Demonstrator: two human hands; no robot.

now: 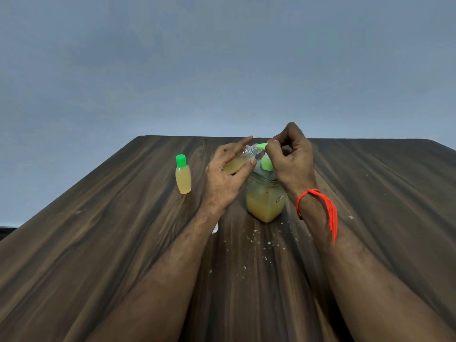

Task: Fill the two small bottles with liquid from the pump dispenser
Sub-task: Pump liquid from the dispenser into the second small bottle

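Dark wood grain fills the table [98,243] in front of me. My left hand [223,178] grips an uncapped small bottle [238,162], tilted so its clear threaded neck meets the green spout of the pump dispenser [265,196]; yellowish liquid sits in the bottle's lower part. My right hand [290,161] is curled over the pump head with fingertips pinched at the spout, and an orange thread band [320,206] hangs at that wrist. The dispenser stands upright at the table's middle, about half full of the same yellow liquid. A second small bottle [183,175], green cap on and nearly full, stands upright to the left, apart from my left hand. White crumbs [259,243] lie scattered on the wood nearer to me.
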